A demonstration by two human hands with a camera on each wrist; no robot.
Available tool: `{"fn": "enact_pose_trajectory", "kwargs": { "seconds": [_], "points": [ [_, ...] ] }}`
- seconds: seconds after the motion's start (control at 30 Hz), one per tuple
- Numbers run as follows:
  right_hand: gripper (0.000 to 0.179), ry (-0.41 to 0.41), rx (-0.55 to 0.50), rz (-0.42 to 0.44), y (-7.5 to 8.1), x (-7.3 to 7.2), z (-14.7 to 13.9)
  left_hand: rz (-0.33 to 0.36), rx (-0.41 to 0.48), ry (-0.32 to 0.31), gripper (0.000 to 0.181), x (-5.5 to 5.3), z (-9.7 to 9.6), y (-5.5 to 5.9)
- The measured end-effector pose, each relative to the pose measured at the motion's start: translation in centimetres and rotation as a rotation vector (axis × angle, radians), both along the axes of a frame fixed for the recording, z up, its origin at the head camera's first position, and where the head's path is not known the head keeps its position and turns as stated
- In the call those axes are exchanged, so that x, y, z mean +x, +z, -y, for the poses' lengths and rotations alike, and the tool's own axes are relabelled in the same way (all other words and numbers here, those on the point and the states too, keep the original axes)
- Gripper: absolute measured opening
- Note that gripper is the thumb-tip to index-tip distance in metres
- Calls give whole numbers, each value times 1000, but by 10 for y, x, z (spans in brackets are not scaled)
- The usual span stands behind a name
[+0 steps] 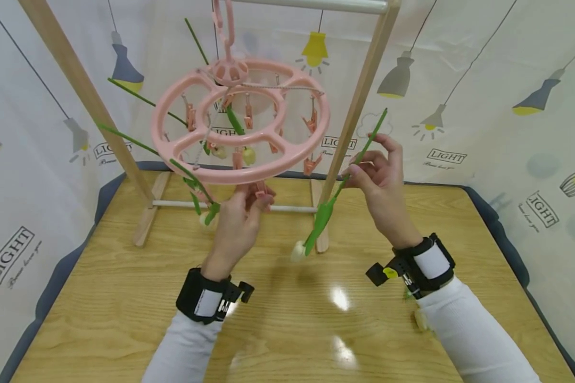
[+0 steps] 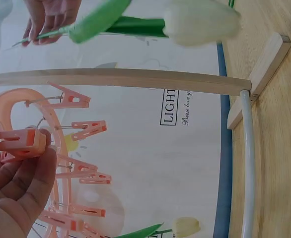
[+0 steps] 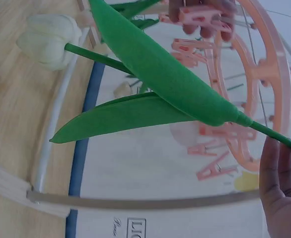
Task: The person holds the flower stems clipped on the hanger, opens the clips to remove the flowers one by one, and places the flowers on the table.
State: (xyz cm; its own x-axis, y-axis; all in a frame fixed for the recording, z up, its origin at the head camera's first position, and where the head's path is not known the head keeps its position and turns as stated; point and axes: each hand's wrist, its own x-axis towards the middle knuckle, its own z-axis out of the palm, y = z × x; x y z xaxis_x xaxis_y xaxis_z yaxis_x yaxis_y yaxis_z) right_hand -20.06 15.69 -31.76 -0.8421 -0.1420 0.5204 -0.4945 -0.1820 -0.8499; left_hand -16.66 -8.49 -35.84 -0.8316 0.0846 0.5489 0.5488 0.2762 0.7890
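A pink round clip hanger (image 1: 239,176) hangs by its hook from a wooden frame. At the ring's near side my left hand (image 1: 235,229) pinches a pink clothes peg (image 2: 21,143) between thumb and fingers. Out to the right, my right hand (image 1: 380,183) holds a white artificial tulip (image 1: 323,221) by its green stem, blossom pointing down and toward the left. In the right wrist view its blossom (image 3: 48,42) and two broad leaves (image 3: 170,74) show large. Several pegs dangle round the ring, and other tulips hang upside down at its left side and middle.
The wooden frame's right post (image 1: 359,101) rises between the ring and my right hand. A white bar (image 1: 287,208) joins its feet low down. Partly behind my right forearm, a pale blossom (image 1: 420,319) lies on the wooden table (image 1: 287,324). Printed cloth (image 1: 498,133) surrounds the table.
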Motion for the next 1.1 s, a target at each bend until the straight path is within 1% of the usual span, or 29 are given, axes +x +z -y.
{"fn": "enact_pose_trajectory", "kwargs": {
  "seconds": [0.1, 0.17, 0.3, 0.47, 0.6, 0.7, 0.8, 0.9, 1.03, 1.1],
  "points": [
    [50, -42, -23, -24, 5, -2, -10, 18, -11, -23, 15, 0, 1, -1],
    [49, -82, -16, -37, 9, -3, -16, 30, -18, -34, 16, 0, 2, -3],
    [47, -136, 30, -33, 15, -4, -28, 42, -9, -49, 15, -1, 3, -7],
    [45, -180, 95, -25, 17, -6, -41, 42, 13, -58, 15, -2, 3, -9],
    [41, -241, 177, -29, 15, -10, -51, 54, 15, -53, 16, -2, 4, -10],
    [41, -287, 229, -14, 13, -13, -61, 61, 23, -51, 16, -3, 4, -12],
    [41, -338, 275, 9, 12, -15, -72, 70, 28, -51, 17, -3, 5, -14],
    [43, -389, 343, 40, 12, -16, -83, 77, 22, -48, 18, -3, 5, -14],
    [45, -446, 449, 73, 12, -16, -97, 76, 18, -43, 19, -2, 6, -15],
    [45, -469, 482, 75, 12, -16, -103, 69, 18, -41, 19, -2, 6, -15]
  ]
}}
